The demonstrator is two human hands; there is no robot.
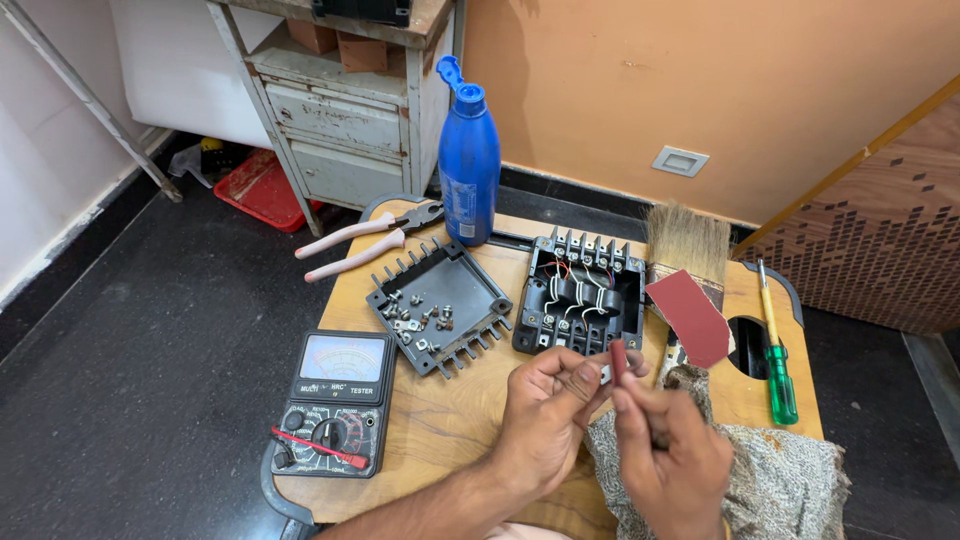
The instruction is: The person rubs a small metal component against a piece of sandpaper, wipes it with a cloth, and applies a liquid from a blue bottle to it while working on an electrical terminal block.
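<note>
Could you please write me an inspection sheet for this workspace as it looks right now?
Surface: small wooden table, crowded.
Job's things: small dark-red strip and small metal part, pinched between both hands.
Clutter: black lid tray of screws, open black terminal box, analog multimeter, pink-handled pliers, blue bottle, bristle brush, red sandpaper sheet, green screwdriver, patterned cloth.
Grippers: left hand, right hand, both closed.
Cables: white wires inside box.
Surroundings: dark floor, worn metal cabinet.

Small wooden table [450,420] loaded: multimeter [331,402], pliers [365,240], blue bottle [468,170], black cover [438,305], terminal box [582,295], brush [688,245], screwdriver [776,350], cloth [780,480].
</note>
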